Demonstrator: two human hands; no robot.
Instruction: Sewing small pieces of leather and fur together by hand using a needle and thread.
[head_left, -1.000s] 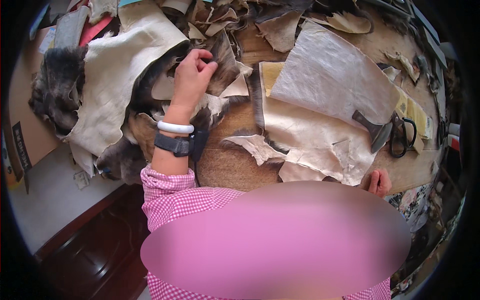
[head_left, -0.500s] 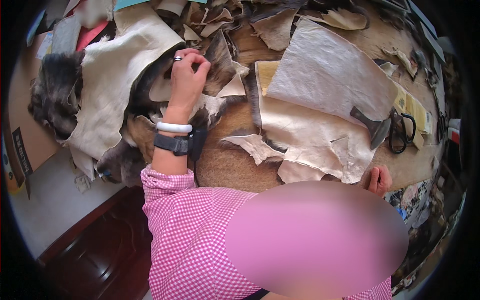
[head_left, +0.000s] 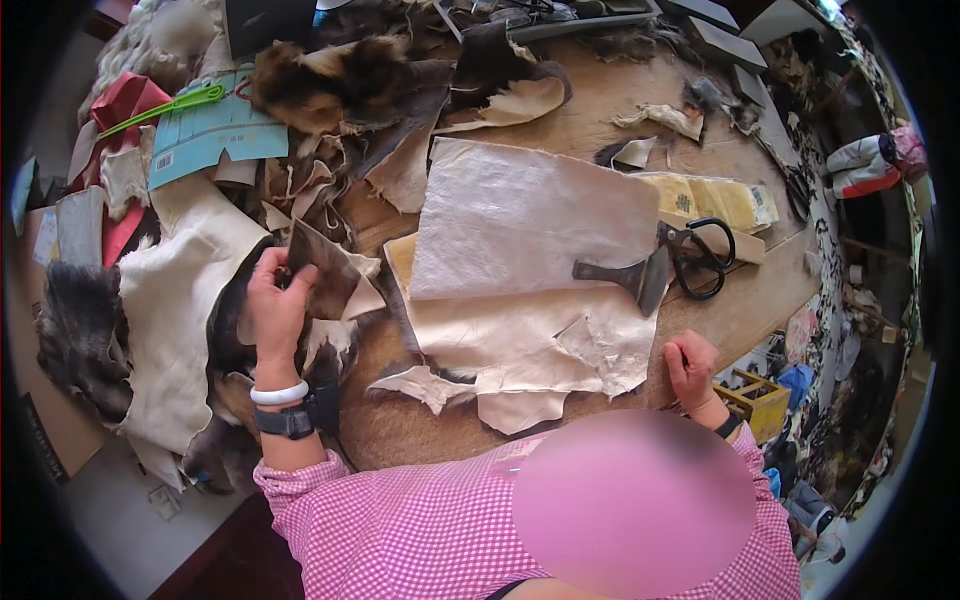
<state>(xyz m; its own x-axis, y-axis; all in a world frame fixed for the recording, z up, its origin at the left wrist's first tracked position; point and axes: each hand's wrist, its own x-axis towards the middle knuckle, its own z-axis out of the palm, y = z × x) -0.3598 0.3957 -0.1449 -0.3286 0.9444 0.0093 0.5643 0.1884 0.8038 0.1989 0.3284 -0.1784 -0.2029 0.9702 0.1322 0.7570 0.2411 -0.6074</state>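
Observation:
My left hand [head_left: 278, 310] is among the hides at the left, fingers bent and pinching the edge of a dark fur scrap [head_left: 328, 272]. Beside it lies a large cream hide [head_left: 175, 305], skin side up. My right hand [head_left: 692, 365] rests loosely fisted at the table's near edge, with nothing visible in it. Left of that hand, a pale hide [head_left: 500, 335] lies under a whitish sheet [head_left: 535, 220]. A wide-bladed metal tool [head_left: 645, 282] lies across the sheet's lower right corner, next to black-handled scissors [head_left: 705, 262].
Brown fur [head_left: 330, 85] and more scraps lie along the far side of the wooden table [head_left: 765, 290]. A blue card [head_left: 215, 140] and a green plastic strip [head_left: 165, 108] are at the far left. Beyond the right edge stands a yellow crate [head_left: 755, 405].
My view has shifted, showing more of the far table and the right side. My left hand, earlier above the furs with curled fingers, now pinches the dark scrap. My right hand stays fisted.

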